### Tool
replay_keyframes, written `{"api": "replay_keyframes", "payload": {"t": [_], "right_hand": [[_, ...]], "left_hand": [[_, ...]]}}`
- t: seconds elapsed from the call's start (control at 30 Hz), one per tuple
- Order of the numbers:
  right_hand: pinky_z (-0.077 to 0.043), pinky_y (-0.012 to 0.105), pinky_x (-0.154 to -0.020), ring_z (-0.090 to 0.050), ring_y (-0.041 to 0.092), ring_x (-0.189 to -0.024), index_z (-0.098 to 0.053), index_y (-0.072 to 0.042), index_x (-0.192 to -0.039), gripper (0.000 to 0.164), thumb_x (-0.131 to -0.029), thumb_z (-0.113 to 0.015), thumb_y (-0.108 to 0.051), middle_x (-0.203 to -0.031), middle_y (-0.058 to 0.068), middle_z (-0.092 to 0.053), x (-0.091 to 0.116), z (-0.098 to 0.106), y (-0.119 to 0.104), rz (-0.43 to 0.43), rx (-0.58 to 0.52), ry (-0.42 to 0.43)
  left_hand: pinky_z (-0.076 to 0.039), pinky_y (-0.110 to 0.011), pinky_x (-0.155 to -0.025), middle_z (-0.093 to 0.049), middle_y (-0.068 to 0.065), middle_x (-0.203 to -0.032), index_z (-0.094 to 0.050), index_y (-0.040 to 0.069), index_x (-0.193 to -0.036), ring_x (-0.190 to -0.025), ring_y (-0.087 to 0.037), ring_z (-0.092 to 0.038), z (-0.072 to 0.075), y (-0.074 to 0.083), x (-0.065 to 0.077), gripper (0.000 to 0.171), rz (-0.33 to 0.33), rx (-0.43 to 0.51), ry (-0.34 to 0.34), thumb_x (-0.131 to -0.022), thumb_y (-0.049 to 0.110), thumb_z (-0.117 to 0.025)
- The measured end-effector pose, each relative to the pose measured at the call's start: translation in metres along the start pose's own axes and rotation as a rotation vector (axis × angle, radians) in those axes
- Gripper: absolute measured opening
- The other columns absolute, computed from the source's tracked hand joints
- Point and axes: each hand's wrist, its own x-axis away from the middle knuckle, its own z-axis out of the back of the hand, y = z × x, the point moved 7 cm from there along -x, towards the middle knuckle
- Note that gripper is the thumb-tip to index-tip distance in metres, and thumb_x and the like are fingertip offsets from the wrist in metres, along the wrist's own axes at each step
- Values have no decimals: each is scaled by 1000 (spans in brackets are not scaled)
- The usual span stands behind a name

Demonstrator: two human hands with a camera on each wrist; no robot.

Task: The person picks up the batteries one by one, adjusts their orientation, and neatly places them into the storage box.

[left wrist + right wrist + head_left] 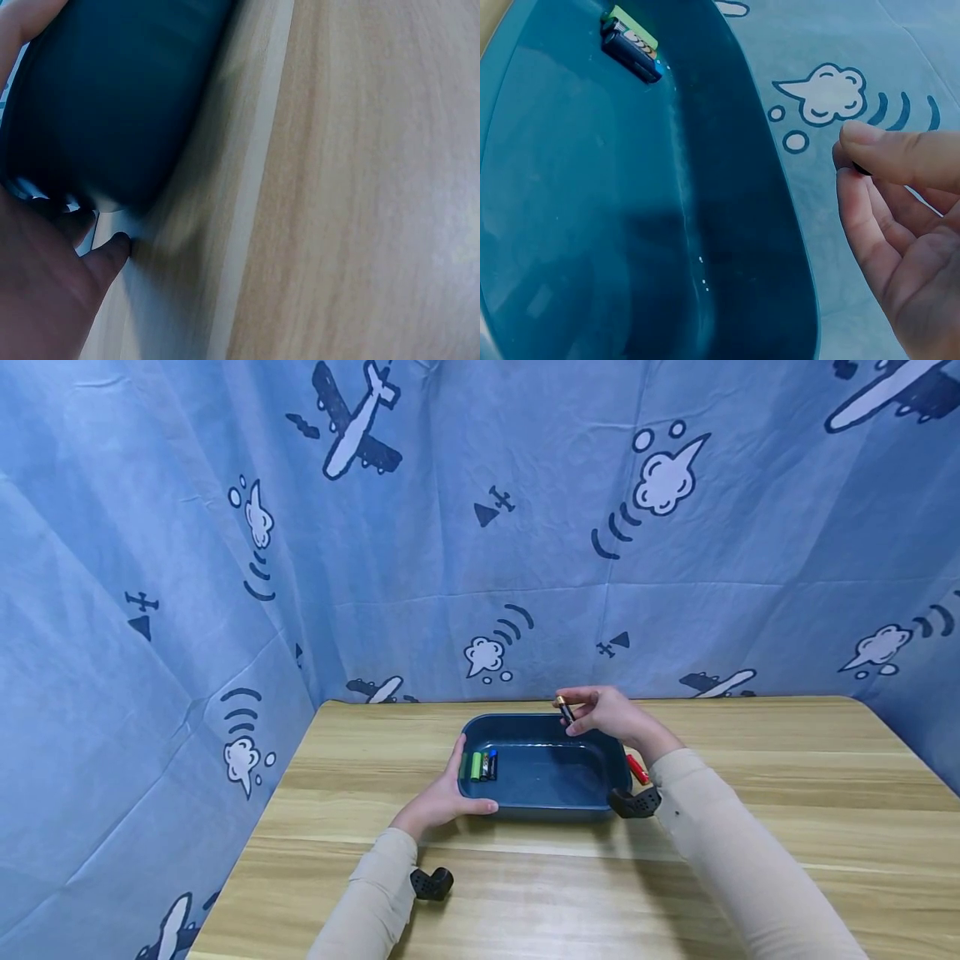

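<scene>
A dark blue rectangular tray (551,777) sits on the table before me. My left hand (441,795) grips its left end, thumb over the front rim and fingers along the side and beneath. Above the back right part of the tray, my right hand (613,714) pinches a black battery with a gold end (566,710) between thumb and fingers; in the right wrist view the fingers hide most of it. Inside the tray, at its left, a green battery (476,766) lies beside dark ones, among them a black battery with a blue end (632,56).
A red battery (637,769) lies on the wooden table (360,752) just right of the tray, near the right wrist's black camera mount (634,803). Behind the table hangs a blue curtain (420,552) printed with planes and clouds.
</scene>
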Motion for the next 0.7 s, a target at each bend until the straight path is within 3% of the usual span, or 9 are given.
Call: {"api": "replay_keyframes", "payload": {"t": [0.3, 0.5, 0.7], "right_hand": [[-41, 44, -95, -58, 31, -99, -47, -3, -134, 64, -76, -70, 7, -121, 26, -55, -4, -6, -2, -9, -10, 0], [-43, 40, -91, -58, 22, -89, -47, -3, -135, 65, -75, -71, 5, -113, 23, -60, -4, -10, -7, 0, 4, 2], [-46, 39, -87, -57, 22, -91, -46, -2, -136, 65, -77, -71, 4, -126, 22, -52, -7, -13, -8, 25, 24, -3]], "left_hand": [[-19, -56, -105, -8, -17, -153, 10, 33, -147, -134, -41, -18, 0, -1, 1, 116, 4, -9, -1, -73, 33, -79], [-18, -56, -105, -8, -18, -153, 10, 33, -148, -134, -41, -18, 1, -1, 0, 117, -3, 0, 0, -72, 33, -79], [-19, -56, -105, -9, -18, -153, 10, 32, -148, -134, -40, -18, 1, -1, 0, 117, -3, 5, 1, -72, 32, -79]]}}
